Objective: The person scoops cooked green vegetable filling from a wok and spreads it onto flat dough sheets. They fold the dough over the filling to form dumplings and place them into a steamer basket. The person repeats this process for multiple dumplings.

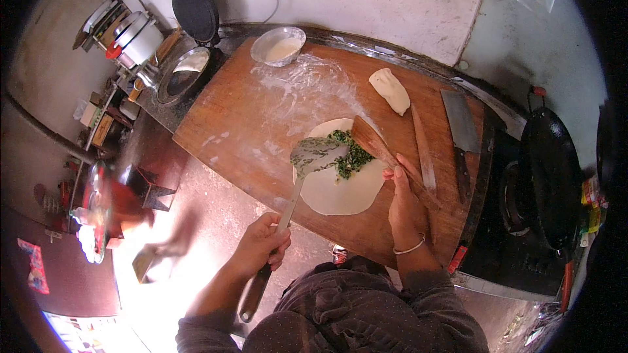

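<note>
A thin round sheet of dough (338, 198) lies near the front edge of the wooden board (235, 122). Chopped green filling (356, 161) is heaped on its upper right part. My left hand (262, 245) grips the long handle of a metal spatula (314, 154); bits of greens cling to its blade, which hovers over or rests on the dough, I cannot tell which. In my right hand (403, 191) is a wooden spatula (370, 139), its flat end at the filling's edge. The two blades face each other across the greens.
A dough roll (391, 90), a rolling pin (423, 149) and a cleaver (460, 122) lie on the board's right side. A bowl of flour (279, 48) stands at the back. Left is an open electric griddle (184, 76); right, a wok (549, 176) on the stove.
</note>
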Demonstrator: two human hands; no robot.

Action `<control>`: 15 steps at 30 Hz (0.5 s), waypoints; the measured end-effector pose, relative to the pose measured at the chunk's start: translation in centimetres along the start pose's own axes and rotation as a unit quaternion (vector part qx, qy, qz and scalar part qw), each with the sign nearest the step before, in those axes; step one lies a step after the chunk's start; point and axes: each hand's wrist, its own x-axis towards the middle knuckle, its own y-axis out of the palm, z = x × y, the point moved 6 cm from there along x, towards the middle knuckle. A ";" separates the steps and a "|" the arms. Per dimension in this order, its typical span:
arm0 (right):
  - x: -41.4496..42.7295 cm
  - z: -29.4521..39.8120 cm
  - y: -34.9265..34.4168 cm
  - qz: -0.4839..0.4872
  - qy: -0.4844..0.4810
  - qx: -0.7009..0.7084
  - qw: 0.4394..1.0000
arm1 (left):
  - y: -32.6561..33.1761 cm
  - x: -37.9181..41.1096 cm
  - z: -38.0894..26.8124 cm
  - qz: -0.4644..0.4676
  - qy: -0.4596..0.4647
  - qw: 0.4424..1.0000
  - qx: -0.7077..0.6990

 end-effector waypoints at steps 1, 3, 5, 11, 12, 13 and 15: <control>-0.4 0.5 0.6 0.025 0.002 0.019 1.000 | -0.1 0.1 0.1 0.000 0.001 1.000 0.000; -1.2 1.0 1.6 0.070 0.010 0.030 0.997 | -0.1 0.3 0.4 0.007 0.006 1.000 -0.022; -2.4 1.0 2.3 0.111 0.022 0.013 0.993 | 0.0 0.5 0.4 0.005 0.010 0.999 -0.037; -1.0 0.0 0.8 0.028 0.019 -0.023 0.999 | 0.1 0.6 0.6 -0.007 -0.001 0.998 -0.061; -0.7 -0.2 0.4 0.006 0.018 -0.018 1.000 | 0.0 0.5 0.7 0.000 -0.004 0.998 -0.069; -0.9 -0.1 0.7 0.018 0.025 -0.017 0.999 | 0.1 0.5 0.8 0.007 -0.008 0.997 -0.077; -2.0 0.8 1.4 0.041 0.040 -0.017 0.998 | 0.2 0.8 0.8 0.009 -0.009 0.997 -0.075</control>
